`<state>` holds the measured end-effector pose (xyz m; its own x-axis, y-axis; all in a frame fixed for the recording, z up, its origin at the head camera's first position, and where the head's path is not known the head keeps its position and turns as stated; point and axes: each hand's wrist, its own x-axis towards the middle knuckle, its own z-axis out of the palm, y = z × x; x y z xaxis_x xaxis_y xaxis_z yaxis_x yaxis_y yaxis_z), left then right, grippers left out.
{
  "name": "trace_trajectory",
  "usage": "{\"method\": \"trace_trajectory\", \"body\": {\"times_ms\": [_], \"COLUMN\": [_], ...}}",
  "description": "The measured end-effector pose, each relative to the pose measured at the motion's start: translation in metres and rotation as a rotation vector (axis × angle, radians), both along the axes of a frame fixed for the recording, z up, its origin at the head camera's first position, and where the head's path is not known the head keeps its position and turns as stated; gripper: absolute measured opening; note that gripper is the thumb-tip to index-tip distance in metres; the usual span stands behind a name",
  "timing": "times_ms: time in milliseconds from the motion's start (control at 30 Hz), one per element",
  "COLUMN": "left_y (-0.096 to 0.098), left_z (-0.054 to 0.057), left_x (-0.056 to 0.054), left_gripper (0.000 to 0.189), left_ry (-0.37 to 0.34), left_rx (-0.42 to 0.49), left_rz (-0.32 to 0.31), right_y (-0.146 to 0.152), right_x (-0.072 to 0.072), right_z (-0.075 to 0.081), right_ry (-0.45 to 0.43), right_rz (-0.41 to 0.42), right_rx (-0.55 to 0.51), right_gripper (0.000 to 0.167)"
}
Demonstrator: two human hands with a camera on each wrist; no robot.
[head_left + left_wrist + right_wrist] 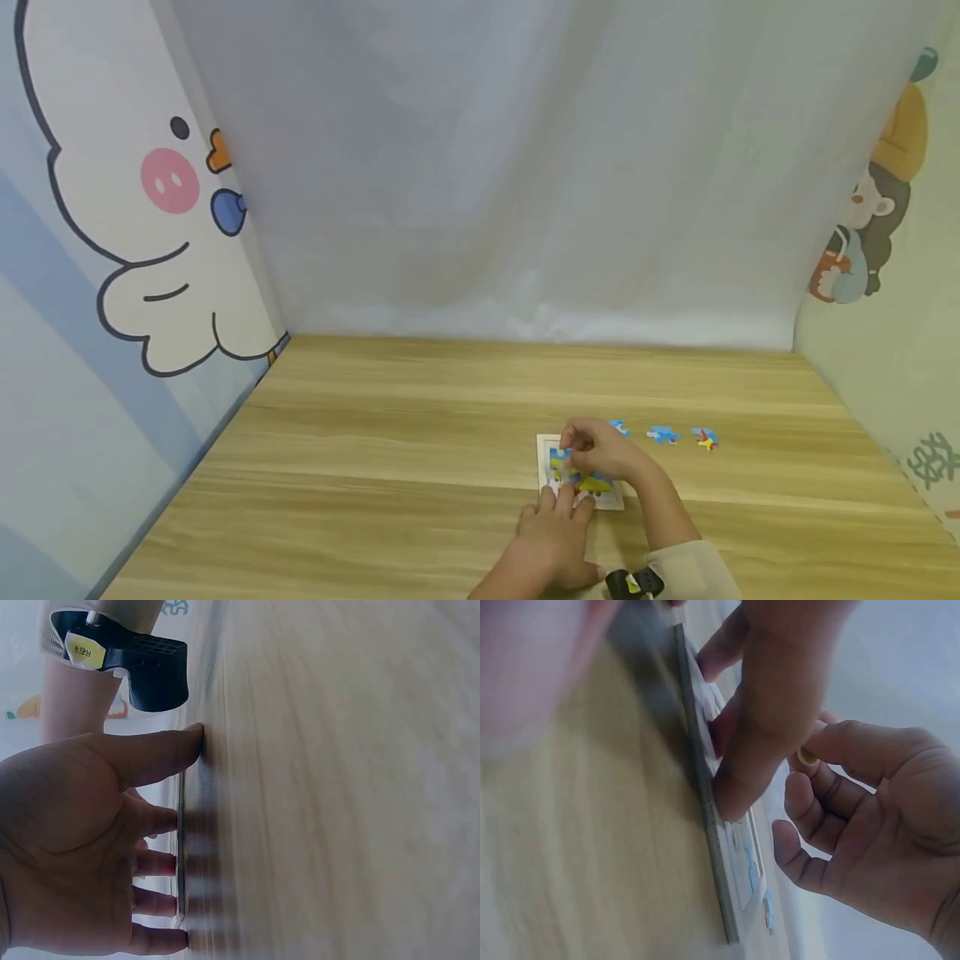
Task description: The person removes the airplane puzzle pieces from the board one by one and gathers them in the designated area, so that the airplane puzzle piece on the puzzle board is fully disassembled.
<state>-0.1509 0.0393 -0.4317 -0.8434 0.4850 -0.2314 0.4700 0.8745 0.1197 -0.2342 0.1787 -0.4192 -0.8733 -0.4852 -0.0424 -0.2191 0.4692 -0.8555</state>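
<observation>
A small jigsaw puzzle board (542, 462) with a pale frame lies on the table, with blue, yellow and red picture pieces inside. My left hand (555, 533) rests on its near edge, fingers spread and fairly straight. In the left wrist view the thumb (169, 750) touches the tabletop. Above the board's far part is my right hand (603, 450). Thumb and index finger there pinch a small puzzle piece (807, 757), whose pale yellowish edge shows in the right wrist view. Its printed face is hidden.
Loose puzzle pieces lie beyond and right of the board: a blue one (618, 427) partly behind the right hand, another blue one (663, 434), and one with red and yellow (706, 438). A black wrist camera (633, 583) sits on the right forearm. A grey-white curtain (510, 183) hangs behind.
</observation>
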Motion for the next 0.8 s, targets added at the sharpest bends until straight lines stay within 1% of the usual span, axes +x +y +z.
{"method": "trace_trajectory", "body": {"times_ms": [133, 233, 367, 533, 700, 800], "left_y": [0.0, -0.001, -0.002, -0.003, -0.004, -0.005], "left_z": [0.001, 0.003, 0.001, 0.001, 0.005, 0.008], "left_x": [-0.001, 0.0, 0.0, -0.001, -0.003, -0.003], "left_gripper": [0.082, 0.082, 0.081, 0.078, 0.076, 0.078], "left_ry": [0.008, 0.011, 0.022, -0.012, -0.048, -0.061], "left_rx": [0.008, 0.015, 0.026, 0.061, 0.109, 0.122], "left_rz": [0.002, 0.0, -0.003, -0.011, -0.002, 0.011], "right_y": [0.002, 0.001, 0.002, 0.007, 0.017, 0.025], "right_x": [0.001, 0.0, 0.001, 0.007, 0.013, 0.015], "right_z": [0.001, 0.0, -0.002, -0.003, -0.001, 0.0], "right_ry": [0.001, -0.008, -0.005, 0.007, 0.037, 0.051], "right_rz": [-0.004, -0.007, -0.013, -0.04, -0.095, -0.115], "right_rx": [-0.042, -0.051, -0.047, -0.037, -0.038, -0.052], "right_gripper": [0.011, 0.011, 0.01, 0.01, 0.01, 0.011]}}
